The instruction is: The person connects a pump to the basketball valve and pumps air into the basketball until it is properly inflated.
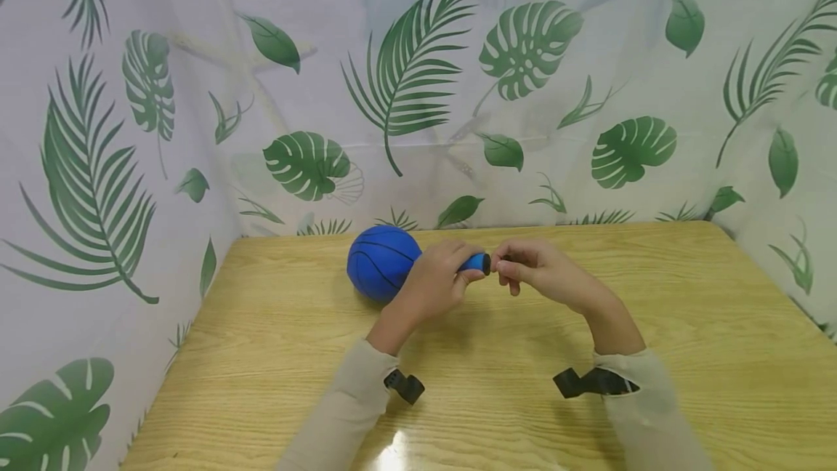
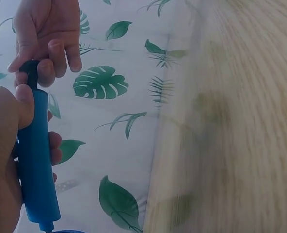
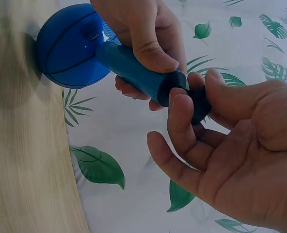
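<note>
Blue pump (image 2: 39,160): gripped in the left hand (image 1: 433,278); likely light, stiff, smooth, best held round its middle. Black handle (image 3: 200,104): pinched by the right hand (image 1: 543,273). Blue ball (image 1: 379,260): just left of the left hand, probably springy.

Blue pump (image 2: 39,160) beside blue ball (image 1: 379,264)

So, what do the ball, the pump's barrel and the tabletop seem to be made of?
Ball: perhaps rubber or vinyl; smooth blue with dark lines. Pump barrel: probably hard plastic; smooth, straight, evenly coloured. Tabletop: wood or wood-look laminate; grain shows, and glare suggests some gloss.
</note>
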`<state>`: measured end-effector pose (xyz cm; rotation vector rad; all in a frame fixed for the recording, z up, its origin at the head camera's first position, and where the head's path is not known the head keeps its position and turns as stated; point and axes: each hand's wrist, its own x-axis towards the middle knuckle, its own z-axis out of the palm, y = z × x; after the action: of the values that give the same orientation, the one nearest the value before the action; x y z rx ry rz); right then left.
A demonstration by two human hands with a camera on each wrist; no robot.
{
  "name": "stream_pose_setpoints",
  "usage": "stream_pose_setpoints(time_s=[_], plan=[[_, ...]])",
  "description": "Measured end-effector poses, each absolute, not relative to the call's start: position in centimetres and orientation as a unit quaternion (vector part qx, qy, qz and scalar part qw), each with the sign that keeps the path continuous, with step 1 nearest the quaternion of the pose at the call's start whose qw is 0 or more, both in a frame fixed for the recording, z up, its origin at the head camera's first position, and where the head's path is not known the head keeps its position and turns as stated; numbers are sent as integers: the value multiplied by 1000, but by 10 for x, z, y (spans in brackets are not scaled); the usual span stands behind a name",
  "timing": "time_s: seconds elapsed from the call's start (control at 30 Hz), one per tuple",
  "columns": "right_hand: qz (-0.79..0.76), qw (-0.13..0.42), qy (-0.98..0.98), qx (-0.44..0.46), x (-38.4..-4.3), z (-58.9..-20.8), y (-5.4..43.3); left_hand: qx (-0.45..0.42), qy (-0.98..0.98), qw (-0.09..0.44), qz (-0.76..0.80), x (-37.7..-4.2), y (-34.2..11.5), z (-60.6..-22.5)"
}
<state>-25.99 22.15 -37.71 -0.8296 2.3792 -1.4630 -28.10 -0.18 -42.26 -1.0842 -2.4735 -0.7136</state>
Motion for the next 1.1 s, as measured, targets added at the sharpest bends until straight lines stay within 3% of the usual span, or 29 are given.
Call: stream_pose_setpoints(time_s=[0.23, 0.53, 0.83, 1.1], plan=[[-483, 124, 820, -281, -257, -368, 237, -385, -864, 152, -286, -286, -8, -422], [-500, 57, 803, -320, -244, -348, 273, -351, -871, 175, -297, -293, -25, -417], [-508, 24, 800, -319, -243, -347, 269, -366, -865, 215, -268, -292, -19, -421], [-506, 66, 807, -298, -254, -363, 246, -383, -864, 219, -241, -287, -5, -424]])
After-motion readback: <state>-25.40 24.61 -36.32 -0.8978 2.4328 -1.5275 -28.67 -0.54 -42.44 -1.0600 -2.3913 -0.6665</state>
